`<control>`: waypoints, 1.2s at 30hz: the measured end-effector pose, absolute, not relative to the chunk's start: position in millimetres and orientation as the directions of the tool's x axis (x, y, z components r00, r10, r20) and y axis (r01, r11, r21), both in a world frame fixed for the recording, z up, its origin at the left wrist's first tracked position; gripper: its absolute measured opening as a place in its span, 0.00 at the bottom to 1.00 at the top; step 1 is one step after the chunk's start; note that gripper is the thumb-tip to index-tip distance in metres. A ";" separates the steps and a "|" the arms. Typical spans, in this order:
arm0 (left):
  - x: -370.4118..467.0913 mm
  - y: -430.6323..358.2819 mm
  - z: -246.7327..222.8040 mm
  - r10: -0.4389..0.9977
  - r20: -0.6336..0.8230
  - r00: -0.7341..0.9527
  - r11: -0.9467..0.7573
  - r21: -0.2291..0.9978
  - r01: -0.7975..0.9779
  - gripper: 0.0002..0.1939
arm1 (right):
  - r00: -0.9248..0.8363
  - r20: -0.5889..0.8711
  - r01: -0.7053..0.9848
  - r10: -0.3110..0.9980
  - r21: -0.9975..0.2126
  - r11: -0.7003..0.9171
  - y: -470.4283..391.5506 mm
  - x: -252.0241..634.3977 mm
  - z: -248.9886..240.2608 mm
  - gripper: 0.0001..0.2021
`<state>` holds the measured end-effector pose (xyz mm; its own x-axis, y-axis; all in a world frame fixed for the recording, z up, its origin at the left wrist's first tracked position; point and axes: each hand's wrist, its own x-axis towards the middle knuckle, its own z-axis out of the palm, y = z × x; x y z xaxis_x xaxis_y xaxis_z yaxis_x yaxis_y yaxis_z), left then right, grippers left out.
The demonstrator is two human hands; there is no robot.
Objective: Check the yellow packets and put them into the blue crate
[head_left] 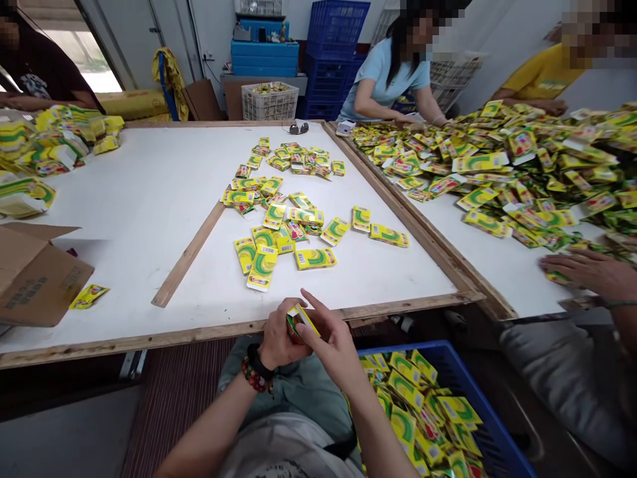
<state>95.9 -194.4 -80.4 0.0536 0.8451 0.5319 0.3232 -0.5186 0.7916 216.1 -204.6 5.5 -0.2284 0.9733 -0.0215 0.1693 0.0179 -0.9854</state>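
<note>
Just below the front edge of the white table point(199, 318), my two hands meet around one small yellow-green packet point(302, 320). My left hand point(279, 337), with a dark band and beads at the wrist, has its fingers wrapped round the packet from the left. From the right, my right hand point(331, 342) grips it with the thumb on its face and the index finger stretched out. The packet's lower part is hidden by my fingers. Beyond my hands, loose yellow boxes point(262, 267) lie scattered on the table.
A blue crate point(490, 405) full of yellow boxes stands at my right. A cardboard box point(40, 282) and a loose packet point(89, 297) lie at the left. Wooden strips point(189, 255) cross the tabletop. A large heap point(527, 166) covers the right table, where a co-worker's hand point(592, 271) rests.
</note>
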 end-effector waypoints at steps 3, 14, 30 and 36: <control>96.3 -194.3 -83.9 0.830 0.554 0.065 -0.538 0.765 0.355 0.31 | -0.254 -0.085 0.183 0.964 -0.982 -0.038 -198.8 214.9 7.5 0.31; 103.4 -190.0 -85.0 0.800 0.599 0.038 -0.534 0.682 0.500 0.34 | -0.219 -0.089 0.253 0.972 -0.967 -0.032 -184.0 219.7 2.5 0.27; 100.8 -183.4 -82.9 0.720 0.691 0.065 -0.672 0.671 0.313 0.30 | -0.282 0.076 0.284 0.956 -0.946 0.159 -202.0 227.5 -5.2 0.26; 98.4 -187.7 -78.5 0.802 0.594 0.066 -0.568 0.724 0.391 0.27 | -0.358 0.238 0.462 0.903 -0.795 0.393 -209.2 218.2 -5.4 0.28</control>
<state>98.4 -187.7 -78.5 0.0661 0.8021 0.5935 0.3911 -0.5681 0.7241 218.2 -209.2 -5.4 -0.3576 0.9030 0.2383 0.4617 0.3928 -0.7953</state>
